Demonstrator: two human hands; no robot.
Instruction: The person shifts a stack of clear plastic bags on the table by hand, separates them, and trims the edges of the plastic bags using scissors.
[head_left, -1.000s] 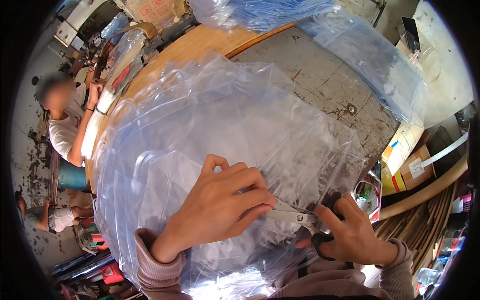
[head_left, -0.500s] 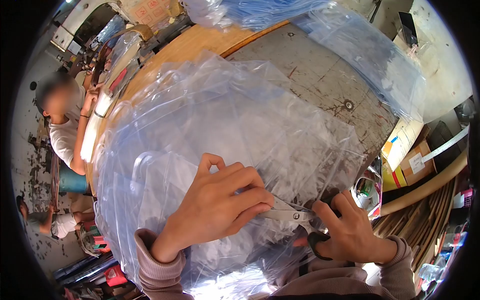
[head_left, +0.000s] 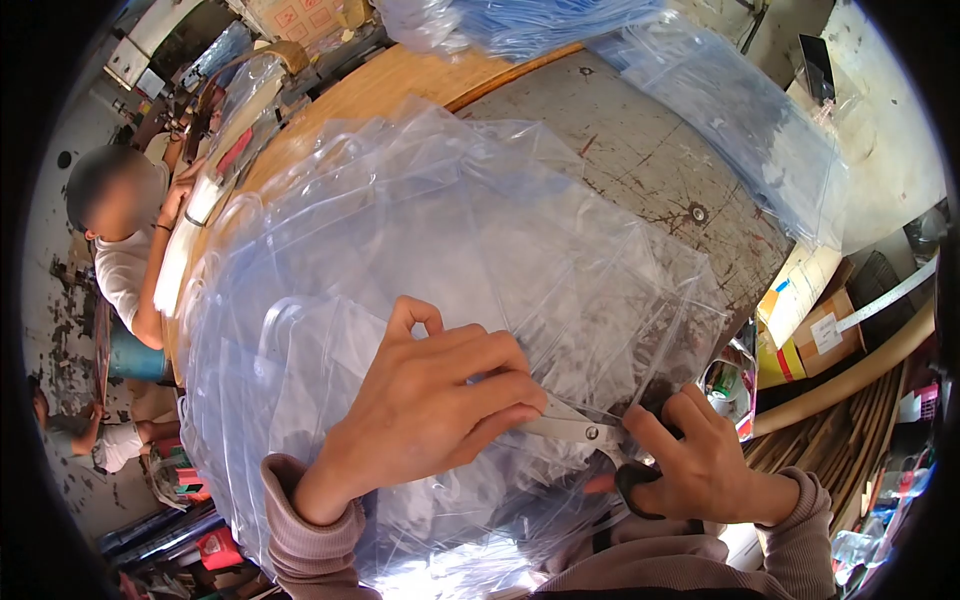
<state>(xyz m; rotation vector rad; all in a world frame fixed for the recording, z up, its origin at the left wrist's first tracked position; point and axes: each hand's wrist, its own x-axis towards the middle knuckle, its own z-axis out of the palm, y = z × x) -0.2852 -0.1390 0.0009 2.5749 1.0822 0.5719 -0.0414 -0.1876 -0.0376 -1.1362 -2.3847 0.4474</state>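
Observation:
A pile of clear plastic bags (head_left: 420,235), some with loop handles, spreads under both my hands. My right hand (head_left: 695,460) has its fingers in the dark handles of a pair of scissors (head_left: 592,433). The silver blades point left and lie slightly apart, with the tips reaching my left fingers. Bent and pinched together, the fingers of my left hand (head_left: 440,400) meet right at the blade tips, over the plastic. A piece of the clear bag seems to be in that pinch, but the fingers mostly hide it.
Flat bluish plastic sheets (head_left: 730,120) lie along the worn table top (head_left: 650,170). More blue plastic (head_left: 560,25) is heaped at the back. At the left a person (head_left: 125,250) sits by a white bundle (head_left: 187,245). Cardboard boxes (head_left: 830,330) stand at the right.
The view has shifted slightly. Both hands and the scissors stay in nearly the same place, and the person at the left has moved a little.

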